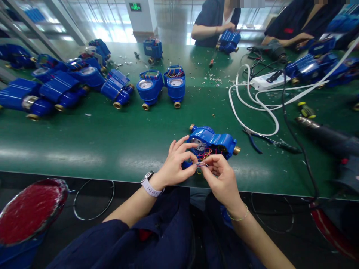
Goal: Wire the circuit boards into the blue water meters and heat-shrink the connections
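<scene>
A blue water meter with brass pipe ends lies on its side near the front edge of the green bench. Its housing is open, and red, yellow and other thin wires spill out toward me. My left hand pinches wire ends between thumb and forefinger, its other fingers stretched over the meter's dial. Close beside it, my right hand is closed in a pinch on the same thin wires. The fingertips of both hands nearly meet just in front of the housing.
Several blue meters stand or lie at the left and back. Right, a white power strip trails cable near pliers, a screwdriver and a heat gun. Co-workers handle meters opposite. A red stool is lower left.
</scene>
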Motion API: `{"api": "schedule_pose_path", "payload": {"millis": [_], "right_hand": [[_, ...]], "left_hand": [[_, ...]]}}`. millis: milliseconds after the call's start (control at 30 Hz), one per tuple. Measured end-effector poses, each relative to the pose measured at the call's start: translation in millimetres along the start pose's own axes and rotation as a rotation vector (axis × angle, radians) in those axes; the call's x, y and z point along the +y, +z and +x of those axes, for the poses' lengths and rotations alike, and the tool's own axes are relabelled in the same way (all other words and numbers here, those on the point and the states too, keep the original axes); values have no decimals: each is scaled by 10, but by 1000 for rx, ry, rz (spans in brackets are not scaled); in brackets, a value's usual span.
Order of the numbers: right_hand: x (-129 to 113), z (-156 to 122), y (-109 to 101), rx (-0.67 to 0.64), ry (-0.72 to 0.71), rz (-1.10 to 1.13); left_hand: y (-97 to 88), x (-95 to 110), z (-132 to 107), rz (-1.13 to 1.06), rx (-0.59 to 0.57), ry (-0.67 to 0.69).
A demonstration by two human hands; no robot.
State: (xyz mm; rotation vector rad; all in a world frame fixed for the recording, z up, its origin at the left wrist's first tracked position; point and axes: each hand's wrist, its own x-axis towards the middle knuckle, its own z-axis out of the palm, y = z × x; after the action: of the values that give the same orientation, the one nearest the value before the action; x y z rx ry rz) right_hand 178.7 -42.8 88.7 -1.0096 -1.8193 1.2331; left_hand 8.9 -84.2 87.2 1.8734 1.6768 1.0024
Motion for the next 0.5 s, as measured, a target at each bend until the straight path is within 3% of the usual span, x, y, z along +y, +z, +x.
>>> {"api": "schedule_pose_path", "payload": {"millis": [233,500], "right_hand": [[-26,51,-40,-30,78,53],[-45,59,-93,-76,48,4]], "left_hand": [[-7,41,17,-5,-9,-1],[7,68,-2,26,-25,9]]}}
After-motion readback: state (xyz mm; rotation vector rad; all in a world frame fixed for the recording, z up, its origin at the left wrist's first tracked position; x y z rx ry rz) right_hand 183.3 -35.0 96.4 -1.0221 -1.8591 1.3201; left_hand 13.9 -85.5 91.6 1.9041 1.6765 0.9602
